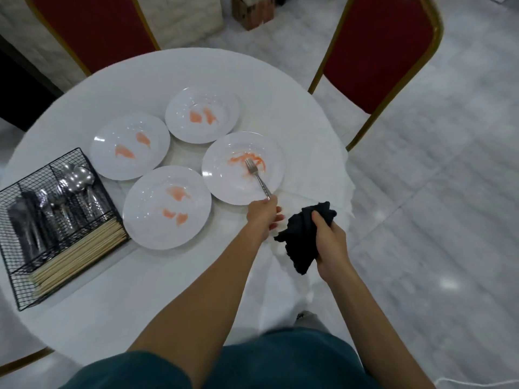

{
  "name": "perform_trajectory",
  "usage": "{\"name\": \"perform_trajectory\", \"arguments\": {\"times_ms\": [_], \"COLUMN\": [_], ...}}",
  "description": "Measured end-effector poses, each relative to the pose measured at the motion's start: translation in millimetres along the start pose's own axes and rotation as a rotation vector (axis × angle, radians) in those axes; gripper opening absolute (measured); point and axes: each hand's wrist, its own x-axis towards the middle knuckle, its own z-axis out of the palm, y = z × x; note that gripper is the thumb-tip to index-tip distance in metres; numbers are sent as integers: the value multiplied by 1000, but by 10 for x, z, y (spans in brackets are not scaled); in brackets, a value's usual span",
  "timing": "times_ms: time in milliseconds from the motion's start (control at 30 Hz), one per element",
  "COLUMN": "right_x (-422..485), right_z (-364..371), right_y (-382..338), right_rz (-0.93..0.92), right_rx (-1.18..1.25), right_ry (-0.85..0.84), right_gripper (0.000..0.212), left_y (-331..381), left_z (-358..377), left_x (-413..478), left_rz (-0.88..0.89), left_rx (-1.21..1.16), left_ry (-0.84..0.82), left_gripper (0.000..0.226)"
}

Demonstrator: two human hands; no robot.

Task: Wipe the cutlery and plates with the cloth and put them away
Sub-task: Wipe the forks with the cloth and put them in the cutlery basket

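Your left hand (pixel 264 217) grips the fork (pixel 257 178) by the end of its handle, fingers curled round it, just off the near rim of the right plate (pixel 224 189). The fork slants away from you across that plate, tines over the smeared orange streak in its middle; you cannot tell whether they touch it. Your right hand (pixel 328 240) is closed round the bunched black cloth (pixel 303 237), held just beside the left hand over the near right part of the white table (pixel 140 290), with a fold hanging below the fist. The cloth is apart from the fork. Three more plates lie flat close by, each with orange patches: the far plate (pixel 179 127), the left plate (pixel 106 161) and the near plate (pixel 146 220). At the table's left edge sits a black wire basket (pixel 16 276) with spoons (pixel 77 178) standing bowls up in its far compartment, other metal cutlery too blurred to name, and chopsticks (pixel 81 256) lying along its near side. Beyond the table stand the left chair (pixel 98 29) and the right chair (pixel 379 51), both red.
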Motion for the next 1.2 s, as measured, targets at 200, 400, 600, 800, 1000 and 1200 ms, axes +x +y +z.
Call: {"name": "perform_trajectory", "arguments": {"times_ms": [200,400,600,800,1000,1200], "right_x": [151,110,182,174,113,226], "right_z": [-113,271,456,500,654,500], "right_y": [-115,-175,-217,-185,-259,-228], "right_rz": [-4,63,50,172,161,140], "right_rx": [-62,-178,20,188,135,82], "right_ry": [-34,-280,-269,-312,-294,-130], "right_gripper": [54,42,23,21,20,9], "left_y": [44,-153,-285,-229,-188,-246], "left_z": [-77,-164,-378,-643,-796,-885], "left_x": [-338,-849,-1193,-1281,-1262,-1385], "left_rz": [250,392,442,421,354,396], "left_rx": [159,490,667,710,647,744], "left_ry": [131,109,28,3,-175,-236], "left_gripper": [21,30,30,27,26,31]}}
